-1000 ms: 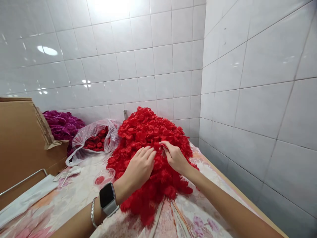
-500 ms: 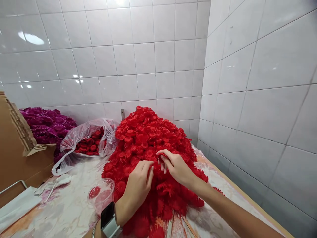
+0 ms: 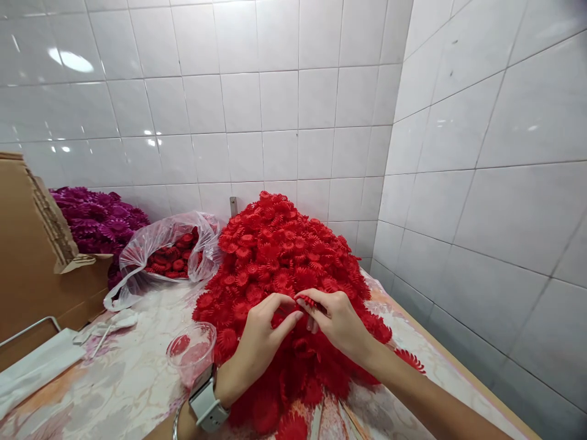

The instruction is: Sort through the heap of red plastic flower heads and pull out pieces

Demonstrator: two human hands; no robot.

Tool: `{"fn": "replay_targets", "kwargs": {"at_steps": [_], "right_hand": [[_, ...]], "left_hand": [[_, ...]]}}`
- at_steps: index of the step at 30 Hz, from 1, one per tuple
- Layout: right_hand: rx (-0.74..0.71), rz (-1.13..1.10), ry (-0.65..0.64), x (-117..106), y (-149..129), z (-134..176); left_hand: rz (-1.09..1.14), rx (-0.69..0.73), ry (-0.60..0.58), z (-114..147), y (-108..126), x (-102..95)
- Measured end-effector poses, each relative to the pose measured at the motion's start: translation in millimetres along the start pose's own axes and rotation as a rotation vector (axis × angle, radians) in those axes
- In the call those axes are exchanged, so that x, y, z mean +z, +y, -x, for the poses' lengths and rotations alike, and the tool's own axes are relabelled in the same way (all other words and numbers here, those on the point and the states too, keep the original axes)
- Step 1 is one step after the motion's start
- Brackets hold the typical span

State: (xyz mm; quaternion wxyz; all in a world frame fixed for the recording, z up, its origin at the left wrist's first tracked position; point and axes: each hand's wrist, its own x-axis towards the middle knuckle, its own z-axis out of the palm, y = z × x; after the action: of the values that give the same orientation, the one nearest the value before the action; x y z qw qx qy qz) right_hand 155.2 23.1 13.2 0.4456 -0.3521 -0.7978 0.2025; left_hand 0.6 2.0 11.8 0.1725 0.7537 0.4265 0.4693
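Observation:
In front of me rises a large heap of red fabric flowers (image 3: 284, 244) with fringed petals. Just above the front of it, my right hand (image 3: 339, 318) pinches a small red flower (image 3: 310, 300) between thumb and fingers. My left hand (image 3: 266, 330) comes in from the left, its thumb and forefinger bent round to the near edge of that same flower. The fingertips of both hands nearly meet there, and the flower is partly covered by them. A clear plastic cup (image 3: 208, 333) with red material in it stands beside my left wrist.
Left of the heap lies a clear plastic bag (image 3: 132, 256) holding dark red pieces. Behind it are purple flowers (image 3: 98, 214), and a cardboard box (image 3: 32, 244) stands at far left. One loose red flower (image 3: 410, 360) lies right. Tiled walls (image 3: 458, 214) bound the back and right.
My hands have come together: the left thumb and forefinger now reach the small flower in my right hand. Both hands sit slightly lower, and the whole view has shifted a little.

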Motion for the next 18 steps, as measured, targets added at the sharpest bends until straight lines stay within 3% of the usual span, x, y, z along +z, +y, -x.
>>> {"fn": "replay_targets", "kwargs": {"at_steps": [8, 14, 18], "right_hand": [[0.141, 0.038, -0.013, -3, -9, 1], [0.022, 0.179, -0.124, 3, -14, 7], [-0.071, 0.376, -0.068, 2, -1, 4]], "left_hand": [[0.031, 0.061, -0.016, 2, -6, 3.0], [-0.083, 0.050, 0.074, 1, -11, 3.1], [-0.209, 0.042, 0.090, 2, -5, 1.8]]}}
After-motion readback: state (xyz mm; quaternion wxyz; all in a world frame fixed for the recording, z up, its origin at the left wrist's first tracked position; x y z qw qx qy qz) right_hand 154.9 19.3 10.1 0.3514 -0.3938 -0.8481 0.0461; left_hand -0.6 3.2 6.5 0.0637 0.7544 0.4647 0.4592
